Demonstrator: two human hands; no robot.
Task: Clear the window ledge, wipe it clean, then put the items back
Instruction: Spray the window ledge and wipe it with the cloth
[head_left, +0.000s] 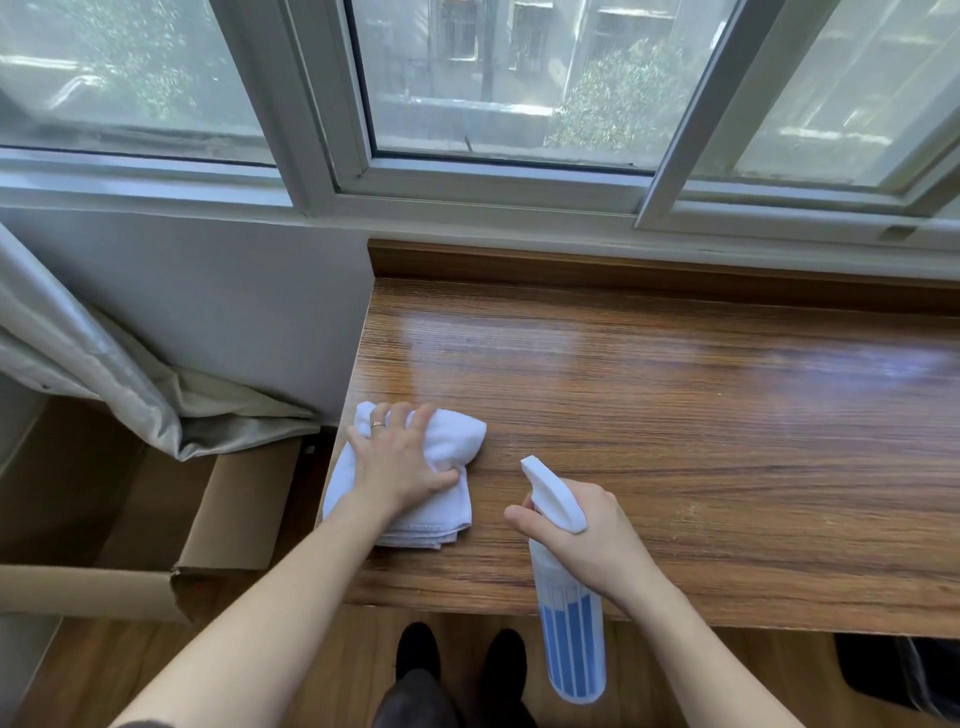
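The wooden window ledge (675, 415) runs under the window frame (488, 182), its grain glossy with reflected light; take this ledge as the landmark for all that follows. At the ledge's near left corner lies a white cloth (415, 499), folded in layers, its left edge hanging just past the ledge's side. The left hand (400, 462) presses down on the cloth, palm flat on it, fingers (415, 418) curled over a bunched fold toward the window and the thumb tucked against the cloth's right side, so the hand grips the cloth; a ring (377, 424) shows on 1 finger. To the right of the cloth, over the ledge's front edge, the right hand (587, 540) holds a spray bottle (571, 639); its fingers wrap the bottle's neck below the white trigger head (553, 493), whose nozzle points toward the window; whether a finger rests on the trigger cannot be told. The bottle's clear body with blue vertical stripes hangs tilted, below and in front of the ledge's edge, above the wooden floor (332, 670). Left of the ledge stands an open cardboard box (218, 525), and a grey curtain (104, 374) drapes down behind it. Below the ledge's front edge, 2 dark shoes (415, 654) stand on the floor.
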